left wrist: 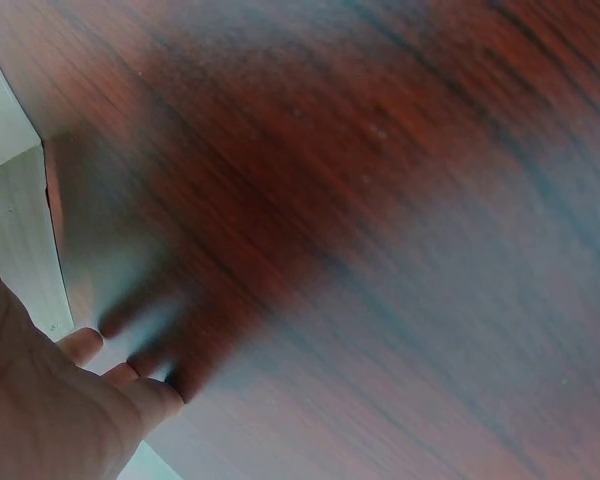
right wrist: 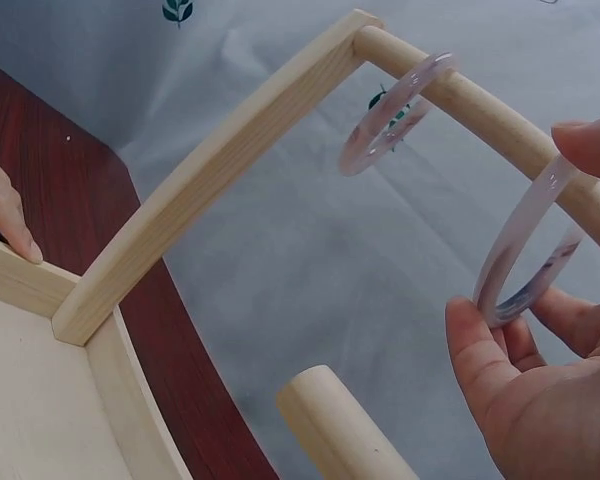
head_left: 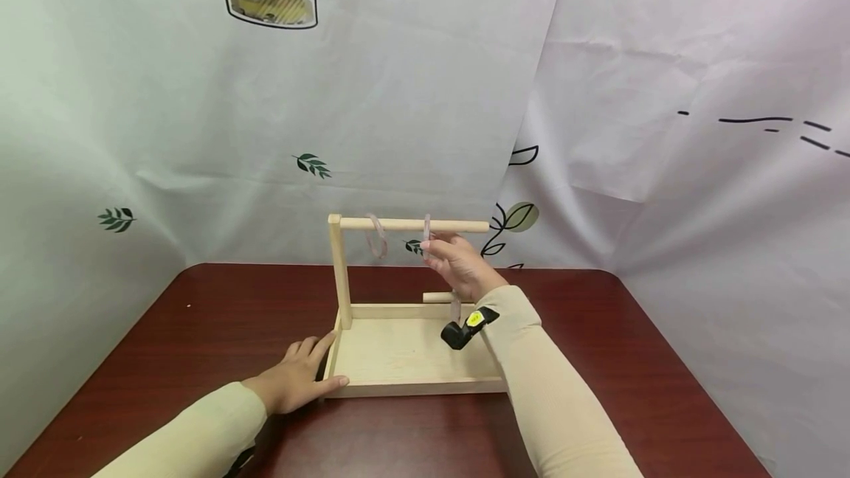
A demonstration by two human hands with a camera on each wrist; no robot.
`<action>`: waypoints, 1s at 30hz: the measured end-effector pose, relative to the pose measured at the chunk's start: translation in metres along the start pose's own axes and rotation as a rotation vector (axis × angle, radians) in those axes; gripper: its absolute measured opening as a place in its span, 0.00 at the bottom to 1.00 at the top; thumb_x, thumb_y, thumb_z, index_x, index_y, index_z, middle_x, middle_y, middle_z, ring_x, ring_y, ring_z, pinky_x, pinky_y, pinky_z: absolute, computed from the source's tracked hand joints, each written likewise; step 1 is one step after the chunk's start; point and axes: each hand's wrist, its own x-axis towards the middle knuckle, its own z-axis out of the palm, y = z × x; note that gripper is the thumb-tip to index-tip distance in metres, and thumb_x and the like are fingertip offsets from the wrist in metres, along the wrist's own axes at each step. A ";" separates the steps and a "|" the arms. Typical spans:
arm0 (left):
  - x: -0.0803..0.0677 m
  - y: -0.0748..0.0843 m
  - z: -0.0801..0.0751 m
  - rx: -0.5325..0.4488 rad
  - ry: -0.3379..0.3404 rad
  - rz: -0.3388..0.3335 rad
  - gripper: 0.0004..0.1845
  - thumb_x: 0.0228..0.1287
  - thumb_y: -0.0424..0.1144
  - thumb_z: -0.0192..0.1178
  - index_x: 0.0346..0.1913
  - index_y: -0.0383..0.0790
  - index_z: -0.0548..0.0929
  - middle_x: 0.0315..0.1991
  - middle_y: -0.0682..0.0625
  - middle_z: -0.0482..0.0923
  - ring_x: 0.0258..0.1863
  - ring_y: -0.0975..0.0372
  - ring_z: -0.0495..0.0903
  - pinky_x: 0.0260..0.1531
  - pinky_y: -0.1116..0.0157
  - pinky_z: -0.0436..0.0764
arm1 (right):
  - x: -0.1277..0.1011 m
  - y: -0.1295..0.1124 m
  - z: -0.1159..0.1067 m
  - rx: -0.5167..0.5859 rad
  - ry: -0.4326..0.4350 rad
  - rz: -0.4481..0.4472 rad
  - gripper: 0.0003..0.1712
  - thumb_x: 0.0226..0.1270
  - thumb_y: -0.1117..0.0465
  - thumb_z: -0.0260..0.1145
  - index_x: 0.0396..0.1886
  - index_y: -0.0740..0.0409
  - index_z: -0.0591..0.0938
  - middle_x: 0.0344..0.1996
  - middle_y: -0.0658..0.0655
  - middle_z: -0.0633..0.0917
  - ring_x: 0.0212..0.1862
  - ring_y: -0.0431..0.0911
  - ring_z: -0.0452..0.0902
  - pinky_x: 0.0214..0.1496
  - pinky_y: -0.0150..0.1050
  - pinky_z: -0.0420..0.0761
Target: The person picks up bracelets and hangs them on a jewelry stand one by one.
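Note:
A pale wooden rack (head_left: 340,271) stands on a flat tray base (head_left: 398,360), with an upright post and a top rod (head_left: 465,226). One translucent pink ring (head_left: 375,236) (right wrist: 390,115) hangs free on the rod. My right hand (head_left: 430,246) (right wrist: 525,225) pinches a second pink ring (head_left: 427,231) (right wrist: 510,255) that sits on the same rod, thumb below and forefinger above. My left hand (head_left: 302,371) (left wrist: 90,350) lies flat on the table, fingers straight against the tray's front left corner.
A short lower peg (head_left: 438,297) (right wrist: 330,420) juts from the rack's back rail below my right hand. The dark red table (head_left: 631,360) (left wrist: 380,250) is backed by a white cloth with leaf prints (head_left: 312,164). A black wrist device (head_left: 465,329) sits on my right sleeve.

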 end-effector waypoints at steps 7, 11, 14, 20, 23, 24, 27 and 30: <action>0.001 0.000 0.000 -0.007 -0.006 -0.001 0.51 0.60 0.68 0.55 0.75 0.38 0.53 0.63 0.31 0.60 0.64 0.35 0.58 0.53 0.36 0.66 | 0.001 -0.001 0.000 0.010 -0.002 0.010 0.36 0.65 0.71 0.55 0.72 0.65 0.55 0.72 0.61 0.56 0.72 0.53 0.51 0.72 0.50 0.56; 0.000 -0.001 0.000 -0.002 0.000 0.002 0.50 0.60 0.68 0.55 0.75 0.39 0.53 0.63 0.31 0.61 0.64 0.36 0.58 0.54 0.36 0.66 | 0.001 -0.002 0.001 0.006 0.005 0.022 0.38 0.65 0.71 0.57 0.74 0.63 0.54 0.73 0.60 0.55 0.72 0.51 0.53 0.71 0.49 0.58; 0.000 -0.001 0.000 0.000 0.002 0.005 0.50 0.61 0.68 0.55 0.75 0.39 0.53 0.63 0.31 0.60 0.64 0.36 0.58 0.54 0.36 0.66 | 0.000 -0.002 0.002 0.012 0.005 0.024 0.39 0.65 0.71 0.57 0.74 0.61 0.55 0.73 0.59 0.55 0.72 0.51 0.53 0.71 0.48 0.58; 0.001 -0.001 0.000 0.003 -0.001 0.011 0.50 0.61 0.67 0.55 0.75 0.39 0.52 0.63 0.30 0.60 0.64 0.35 0.58 0.54 0.36 0.66 | -0.001 -0.002 0.000 0.016 0.015 0.033 0.38 0.66 0.68 0.59 0.74 0.59 0.56 0.74 0.56 0.55 0.74 0.51 0.52 0.71 0.47 0.58; 0.000 -0.001 0.000 0.013 -0.002 0.004 0.50 0.61 0.68 0.55 0.75 0.39 0.53 0.63 0.31 0.60 0.64 0.36 0.58 0.55 0.37 0.66 | -0.002 -0.002 -0.001 0.004 0.011 0.036 0.39 0.67 0.67 0.59 0.75 0.58 0.54 0.75 0.56 0.53 0.74 0.50 0.52 0.71 0.47 0.58; 0.000 -0.001 0.000 0.011 -0.003 0.003 0.50 0.61 0.68 0.55 0.75 0.39 0.53 0.63 0.31 0.60 0.64 0.35 0.58 0.55 0.37 0.66 | -0.002 -0.002 -0.002 0.001 0.007 0.037 0.40 0.67 0.67 0.59 0.75 0.58 0.54 0.75 0.56 0.52 0.74 0.51 0.52 0.71 0.47 0.58; 0.001 0.000 -0.001 0.002 -0.007 0.004 0.50 0.61 0.67 0.55 0.75 0.38 0.53 0.63 0.30 0.60 0.64 0.34 0.58 0.54 0.35 0.66 | -0.004 -0.004 -0.003 -0.006 -0.005 0.039 0.40 0.68 0.68 0.58 0.76 0.57 0.52 0.76 0.56 0.51 0.74 0.51 0.52 0.71 0.47 0.58; 0.000 0.000 -0.002 -0.007 -0.017 -0.007 0.50 0.61 0.67 0.55 0.76 0.39 0.52 0.64 0.30 0.59 0.65 0.34 0.57 0.53 0.35 0.66 | -0.006 -0.007 -0.005 -0.050 -0.003 0.052 0.39 0.69 0.67 0.58 0.76 0.58 0.53 0.75 0.57 0.53 0.73 0.53 0.54 0.71 0.47 0.59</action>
